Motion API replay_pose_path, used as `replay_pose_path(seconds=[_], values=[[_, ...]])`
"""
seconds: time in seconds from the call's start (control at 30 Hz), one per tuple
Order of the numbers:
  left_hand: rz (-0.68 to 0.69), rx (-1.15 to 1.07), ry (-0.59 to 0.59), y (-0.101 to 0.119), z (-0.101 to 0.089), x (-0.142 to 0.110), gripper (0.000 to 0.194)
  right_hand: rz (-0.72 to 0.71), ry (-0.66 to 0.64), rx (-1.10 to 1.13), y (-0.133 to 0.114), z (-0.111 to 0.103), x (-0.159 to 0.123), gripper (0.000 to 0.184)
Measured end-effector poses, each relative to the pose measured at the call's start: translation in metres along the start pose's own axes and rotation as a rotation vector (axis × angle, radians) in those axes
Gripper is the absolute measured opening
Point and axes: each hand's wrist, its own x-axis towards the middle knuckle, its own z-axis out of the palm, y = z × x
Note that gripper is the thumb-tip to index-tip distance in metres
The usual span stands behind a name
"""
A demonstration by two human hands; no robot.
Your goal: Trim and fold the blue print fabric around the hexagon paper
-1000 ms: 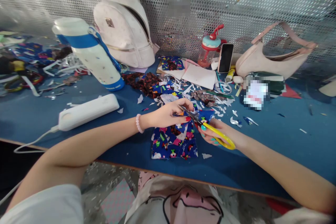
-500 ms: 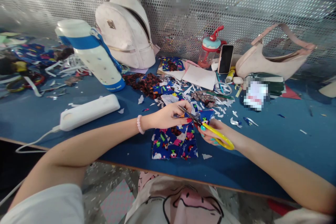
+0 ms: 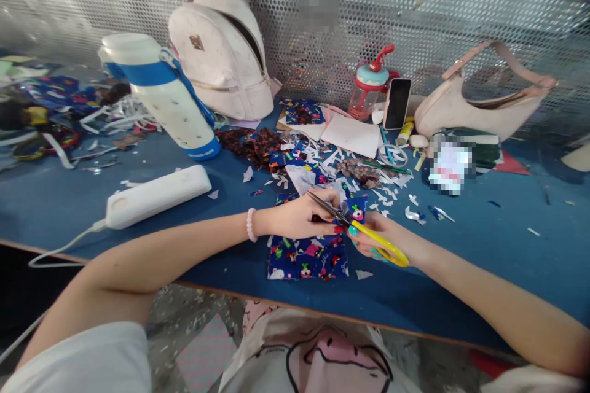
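My right hand is wrapped round a pair of scissors with yellow handles, its dark blades pointing up and left past my left fingers. A small blue cartoon-print scrap stands up by the blades, between the two hands. My left hand is closed in a pinch at that scrap's left side, thumb and fingers close to the blades. Below lies a larger blue cartoon-print square made of joined pieces, flat near the table edge and partly covered by my left hand.
White and patterned snippets litter the blue table. Behind stand a backpack, a red-lidded cup, a phone and a pink handbag. At left are a large bottle and a white corded device.
Both hands have come slightly down toward the table edge, with the scissors and the small scrap. More of the printed square shows behind my left hand.
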Motion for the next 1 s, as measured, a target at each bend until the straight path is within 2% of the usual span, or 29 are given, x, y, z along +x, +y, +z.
replay_pose_path(seconds=[0.1,0.2,0.3,0.4,0.47,0.57,0.6,0.67,0.73,0.8,0.9,1.0], values=[[0.009,0.034,0.000,-0.001,-0.003,0.001,0.041,0.028,-0.002,0.022,-0.006,0.003,-0.002,0.057],[-0.011,0.172,0.006,-0.008,-0.015,0.002,0.039,0.008,0.034,0.047,-0.012,0.005,-0.004,0.059],[-0.094,0.494,0.108,-0.022,-0.038,0.007,0.032,-0.070,0.082,0.060,-0.017,0.003,-0.004,0.058],[-0.193,0.621,0.216,-0.041,-0.072,0.023,0.027,-0.146,0.134,0.038,-0.017,-0.004,-0.001,0.054],[-0.273,0.693,0.350,-0.055,-0.100,0.038,0.026,-0.194,0.199,-0.010,-0.015,-0.013,0.003,0.051],[-0.472,0.753,0.699,-0.071,-0.144,0.054,0.020,-0.264,0.342,-0.171,-0.014,-0.032,0.010,0.048],[-0.542,0.758,0.821,-0.074,-0.156,0.055,0.019,-0.286,0.396,-0.291,-0.014,-0.039,0.011,0.046],[-0.607,0.774,0.946,-0.077,-0.171,0.051,0.019,-0.304,0.549,-0.654,-0.016,-0.053,0.013,0.038],[-0.609,0.808,0.969,-0.077,-0.173,0.040,0.018,-0.241,0.667,-0.994,-0.018,-0.064,0.013,0.024],[-0.539,0.860,0.904,-0.075,-0.163,0.026,0.021,-0.123,0.735,-1.228,-0.018,-0.071,0.013,0.016],[-0.444,0.845,0.781,-0.068,-0.137,0.006,0.024,0.015,0.788,-1.379,-0.017,-0.077,0.013,0.021],[-0.412,0.708,0.654,-0.060,-0.106,-0.008,0.027,0.027,0.809,-1.430,-0.015,-0.080,0.014,0.026]])
